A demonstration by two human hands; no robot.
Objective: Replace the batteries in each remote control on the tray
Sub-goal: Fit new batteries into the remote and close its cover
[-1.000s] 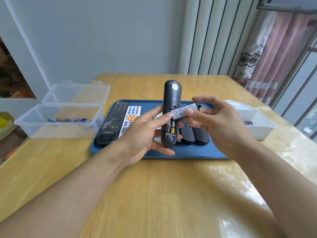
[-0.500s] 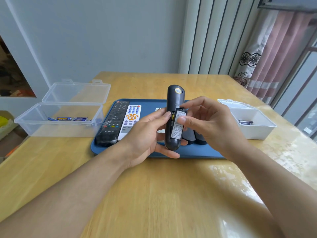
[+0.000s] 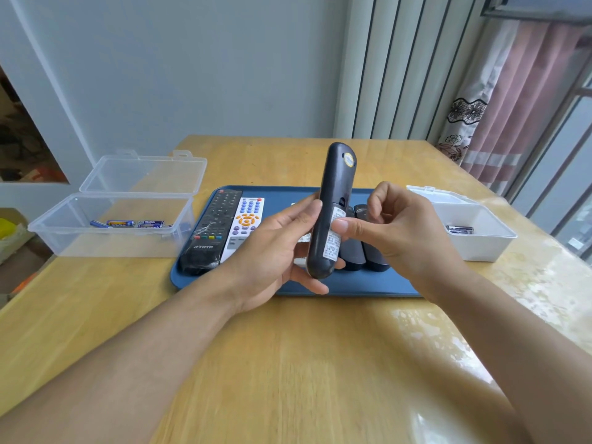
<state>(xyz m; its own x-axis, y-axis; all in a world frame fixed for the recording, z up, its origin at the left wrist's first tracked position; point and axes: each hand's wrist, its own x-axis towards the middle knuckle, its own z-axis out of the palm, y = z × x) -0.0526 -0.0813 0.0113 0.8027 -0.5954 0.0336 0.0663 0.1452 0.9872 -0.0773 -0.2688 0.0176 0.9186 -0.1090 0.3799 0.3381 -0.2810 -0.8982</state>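
My left hand point(image 3: 272, 251) grips a dark grey remote point(image 3: 333, 193), held upright with its back toward me, above the blue tray point(image 3: 320, 288). Its labelled battery cover point(image 3: 333, 243) sits on the back, and my right hand point(image 3: 397, 232) presses its thumb on that cover with the other fingers curled behind. On the tray lie a black remote point(image 3: 211, 229), a white remote with blue and orange buttons point(image 3: 245, 222) and two dark remotes point(image 3: 355, 254), the last partly hidden by my hands.
A clear open box point(image 3: 64, 238) with several blue batteries point(image 3: 128, 223) stands left of the tray. A white open box point(image 3: 480, 248) holding dark batteries point(image 3: 459, 229) stands to the right. Bare wooden table point(image 3: 288, 363) lies in front; a curtain and window are at the right.
The battery cover, held loose in my right hand a second ago, now lies on the remote's back over the batteries. The remote has tilted more upright and my right thumb presses the cover.
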